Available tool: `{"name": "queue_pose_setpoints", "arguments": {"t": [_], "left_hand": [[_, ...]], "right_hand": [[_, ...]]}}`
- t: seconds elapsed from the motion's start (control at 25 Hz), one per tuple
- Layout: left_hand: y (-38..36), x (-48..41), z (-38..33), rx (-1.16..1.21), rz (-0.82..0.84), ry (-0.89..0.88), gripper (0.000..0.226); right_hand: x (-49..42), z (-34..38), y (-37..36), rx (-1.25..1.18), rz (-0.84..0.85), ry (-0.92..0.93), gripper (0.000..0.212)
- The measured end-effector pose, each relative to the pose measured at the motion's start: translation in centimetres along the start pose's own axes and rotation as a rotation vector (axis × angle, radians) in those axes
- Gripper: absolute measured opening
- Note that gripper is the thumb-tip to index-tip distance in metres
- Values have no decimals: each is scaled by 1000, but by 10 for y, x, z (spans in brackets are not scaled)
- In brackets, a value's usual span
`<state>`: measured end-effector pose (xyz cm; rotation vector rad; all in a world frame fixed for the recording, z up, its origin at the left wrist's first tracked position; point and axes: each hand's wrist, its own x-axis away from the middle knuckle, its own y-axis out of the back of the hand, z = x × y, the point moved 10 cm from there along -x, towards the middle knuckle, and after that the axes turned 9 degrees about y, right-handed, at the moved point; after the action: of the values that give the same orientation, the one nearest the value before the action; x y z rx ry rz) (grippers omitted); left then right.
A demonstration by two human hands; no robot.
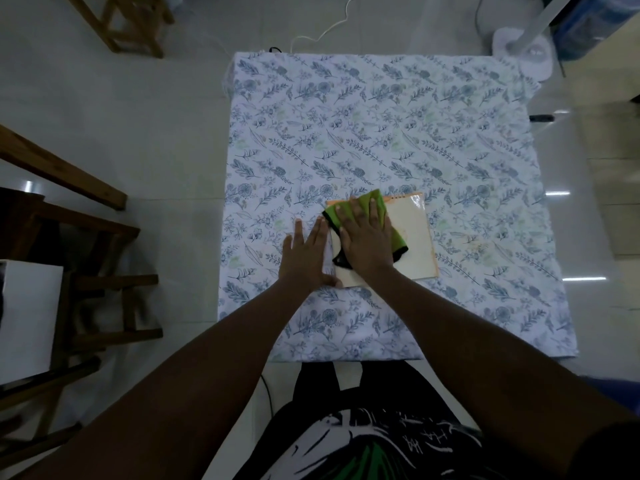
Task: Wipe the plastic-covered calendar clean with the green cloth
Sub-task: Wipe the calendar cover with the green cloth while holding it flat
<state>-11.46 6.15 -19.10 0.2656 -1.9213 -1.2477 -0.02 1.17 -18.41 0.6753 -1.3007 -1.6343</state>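
Observation:
A cream calendar [414, 237] in glossy plastic, with an orange rim and a spiral binding at its far edge, lies flat on the leaf-patterned tablecloth [381, 133]. The green cloth [375, 202], edged in black, is spread over the calendar's left half. My right hand [365, 237] presses flat on the cloth, fingers spread and pointing away from me. My left hand [306, 256] lies flat on the tablecloth, fingers apart, its thumb against the calendar's near left corner. Part of the calendar is hidden under the cloth and my right hand.
Wooden stools or chair frames [86, 237] stand on the floor to the left, with a white box [27, 320] near them. A white fan base [526, 53] and a white cable [325, 29] lie beyond the table's far edge.

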Motion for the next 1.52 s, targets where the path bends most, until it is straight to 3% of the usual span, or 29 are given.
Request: {"name": "queue_pose_setpoints", "arguments": {"t": [0.24,0.4,0.56,0.76,0.92,1.04,1.16,1.32,1.52], "left_hand": [[0,1,-2,-12,25,-6,135],[3,3,-6,-22,49,7,127],[3,3,-6,-46,42,19,128],[5,3,-9,-55,58,26,130],[7,14,-24,-58,65,50,114],[3,36,-67,-20,9,-86,85],[-10,48,-117,57,16,-205,73],[-30,46,-174,41,14,-300,72],[-41,39,-183,25,-38,-288,71]], "right_hand": [[70,-18,-4,140,127,328,51],[29,-77,21,108,17,-55,51],[36,-66,15,48,-8,-159,52],[96,-3,-7,50,33,161,54],[113,-28,4,41,-4,260,49],[131,-68,29,31,-126,96,52],[161,-124,58,82,-202,-96,52],[194,-192,63,116,-131,-314,49],[200,-213,44,103,-23,-337,65]]}}
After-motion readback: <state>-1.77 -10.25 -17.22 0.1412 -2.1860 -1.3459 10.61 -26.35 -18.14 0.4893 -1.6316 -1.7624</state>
